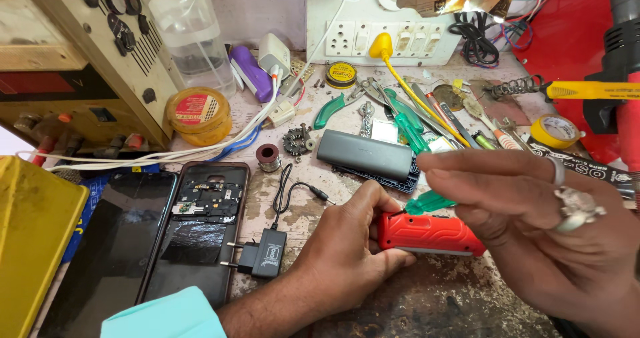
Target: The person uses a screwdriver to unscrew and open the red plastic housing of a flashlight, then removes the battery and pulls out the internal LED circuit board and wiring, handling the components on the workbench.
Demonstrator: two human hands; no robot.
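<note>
The left hand (347, 245) clamps the red device (430, 235), its long axis running 9 to 3 on the desk (413, 298); the right hand (533, 211) pinches a green screwdriver (427, 203) at its 12 o'clock edge.

Counter (427, 298): worn, stained surface, pale paint flaking toward the middle, dark patches at the near edge. Lying on it at left: a black phone (110, 251) face up, beside it an opened phone back (203, 228) with its circuit board exposed. Just right of that, a black plug adapter (263, 258) with thin cable. Further back: a round yellow tin (199, 115), a small solder spool (269, 157), a grey oblong case (365, 155), green-handled pliers (333, 108), a jumble of screwdrivers (427, 121), a yellow tape roll (557, 131). White cables (167, 155) trail across the left side.
</note>
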